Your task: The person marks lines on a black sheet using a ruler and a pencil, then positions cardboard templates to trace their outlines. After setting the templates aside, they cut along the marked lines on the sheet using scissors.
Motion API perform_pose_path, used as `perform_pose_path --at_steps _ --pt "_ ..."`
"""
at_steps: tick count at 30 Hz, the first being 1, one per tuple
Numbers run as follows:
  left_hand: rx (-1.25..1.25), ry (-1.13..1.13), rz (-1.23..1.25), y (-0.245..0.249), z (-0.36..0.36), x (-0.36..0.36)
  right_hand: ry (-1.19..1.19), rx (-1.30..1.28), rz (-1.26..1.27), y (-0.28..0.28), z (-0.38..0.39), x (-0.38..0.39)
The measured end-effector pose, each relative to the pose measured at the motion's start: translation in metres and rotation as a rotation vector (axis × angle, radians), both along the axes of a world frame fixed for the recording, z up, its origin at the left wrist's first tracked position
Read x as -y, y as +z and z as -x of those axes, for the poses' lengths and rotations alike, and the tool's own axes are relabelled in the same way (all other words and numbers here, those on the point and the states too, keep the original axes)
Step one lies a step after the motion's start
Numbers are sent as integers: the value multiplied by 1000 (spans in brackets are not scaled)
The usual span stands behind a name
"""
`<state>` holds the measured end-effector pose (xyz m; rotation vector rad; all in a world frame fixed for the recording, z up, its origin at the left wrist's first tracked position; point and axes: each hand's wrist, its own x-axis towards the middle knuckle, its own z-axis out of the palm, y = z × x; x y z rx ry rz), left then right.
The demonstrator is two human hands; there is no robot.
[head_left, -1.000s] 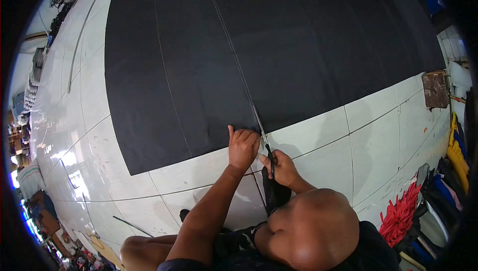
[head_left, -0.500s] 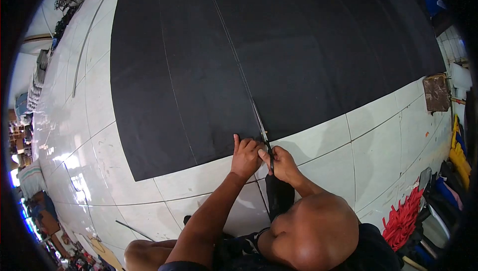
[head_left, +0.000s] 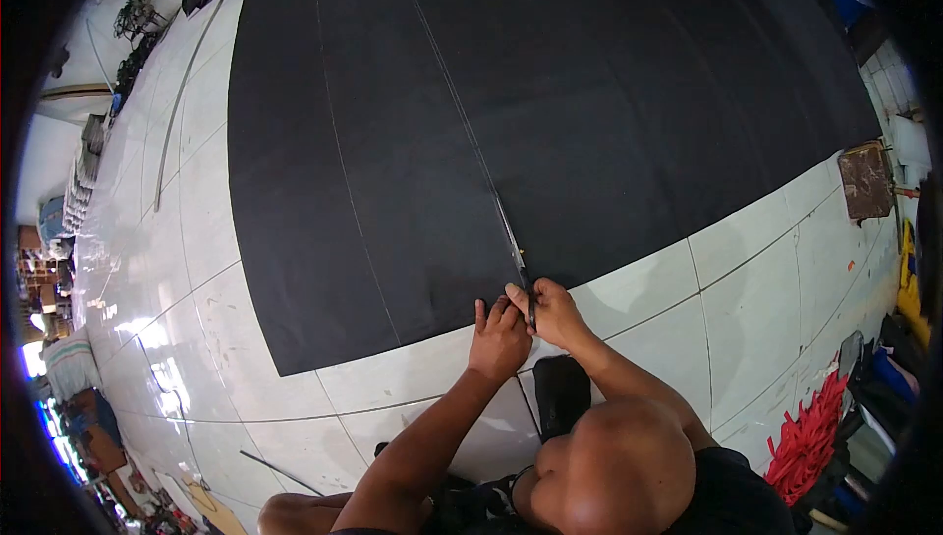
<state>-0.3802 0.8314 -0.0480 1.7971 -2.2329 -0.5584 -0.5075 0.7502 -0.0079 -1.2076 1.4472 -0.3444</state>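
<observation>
A large sheet of black fabric [head_left: 629,122] lies spread on the tiled floor, with pale lines running along it. My right hand [head_left: 554,315] is closed round the dark handles of a pair of scissors [head_left: 509,228]. Their long blades point away from me along the double line in the middle, past the fabric's near edge. Just left of the handles, my left hand [head_left: 500,346] has its fingertips over that edge and seems to pinch it; the thumb is mostly hidden and the little finger sticks out.
White floor tiles [head_left: 629,358] surround the fabric. On the right lie a brown block [head_left: 865,181] and a heap of red strips [head_left: 807,437]. A long thin strip [head_left: 183,93] lies on the left. My bent knee [head_left: 629,466] is close below my right arm.
The scissors and my right hand have advanced a little farther over the fabric from its near edge. My left hand remains by the edge. The whole view has shifted slightly.
</observation>
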Motion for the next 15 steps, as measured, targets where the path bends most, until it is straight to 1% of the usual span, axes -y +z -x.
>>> perform_pose_path --at_steps 5,8,11,15 --pt "25 -15 59 -3 0 0 -1 30 -65 -14 -6 15" --pt "32 -37 18 -1 -1 0 -14 47 -86 -21 -9 22" --pt "35 -18 35 0 0 1 -22 38 -59 -20 -15 33" --pt "7 -38 -37 3 -3 1 -57 50 -84 -16 -25 44"
